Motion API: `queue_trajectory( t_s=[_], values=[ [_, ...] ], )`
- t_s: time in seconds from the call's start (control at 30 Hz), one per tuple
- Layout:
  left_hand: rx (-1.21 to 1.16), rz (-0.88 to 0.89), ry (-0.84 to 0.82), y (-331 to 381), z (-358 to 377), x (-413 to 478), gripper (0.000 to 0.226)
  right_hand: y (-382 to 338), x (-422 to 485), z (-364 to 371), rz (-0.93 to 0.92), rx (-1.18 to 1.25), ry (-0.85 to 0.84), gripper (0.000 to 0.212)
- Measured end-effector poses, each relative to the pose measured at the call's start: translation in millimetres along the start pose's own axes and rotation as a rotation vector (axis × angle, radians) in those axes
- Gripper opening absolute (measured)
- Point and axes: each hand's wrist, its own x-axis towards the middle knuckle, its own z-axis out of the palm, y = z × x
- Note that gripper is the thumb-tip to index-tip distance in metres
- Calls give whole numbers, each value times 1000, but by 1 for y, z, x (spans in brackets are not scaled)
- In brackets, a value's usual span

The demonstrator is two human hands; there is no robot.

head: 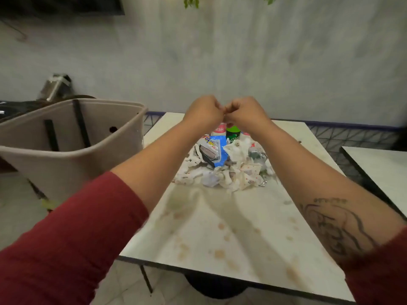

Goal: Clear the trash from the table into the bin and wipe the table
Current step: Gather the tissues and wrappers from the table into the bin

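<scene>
To your left, the beige plastic bin (66, 168) stands open-mouthed, just beside the stained counter (231, 227). Your left hand (203, 112) and right hand (246, 112) meet knuckle to knuckle, fingers curled tight, nothing visible in them. The trash pile (226, 170) of crumpled napkins, a glossy blue wrapper (214, 150) and a green bottle (233, 133) lies just below, equally near both hands.

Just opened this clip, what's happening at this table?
A person holds the left hand and right hand out over the table, both curled into fists, knuckles together, nothing visible in them. A heap of crumpled paper, a blue wrapper and a green bottle sits untouched mid-table. The beige bin stands to the left; the table is stained, not yet wiped.
</scene>
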Motion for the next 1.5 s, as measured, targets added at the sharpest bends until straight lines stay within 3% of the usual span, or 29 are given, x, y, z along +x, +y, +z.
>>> queue_trajectory(
  t_s=[0.27,0.47,0.7,0.87,0.97,1.13,1.33,1.5],
  values=[
    [142,-148,-191,-59,99,1,19,96,-6,1,151,-255,-79,20],
    [207,-278,-230,-97,134,-1,45,156,-11,11,272,-455,-33,49],
    [327,-261,-238,-114,153,-2,55,175,-9,28,398,-307,51,60],
    [307,-212,-198,-123,160,-6,36,181,-8,32,389,-221,107,42],
    [274,-211,-211,-126,160,-8,36,185,-7,34,406,-173,142,32],
    [232,-211,-262,-125,157,-8,43,190,-7,35,416,-48,219,32],
    [212,-204,-305,-117,152,-10,43,185,-6,40,509,92,196,41],
    [205,-179,-341,-113,148,-14,43,185,-8,39,481,108,228,32]
  ],
)
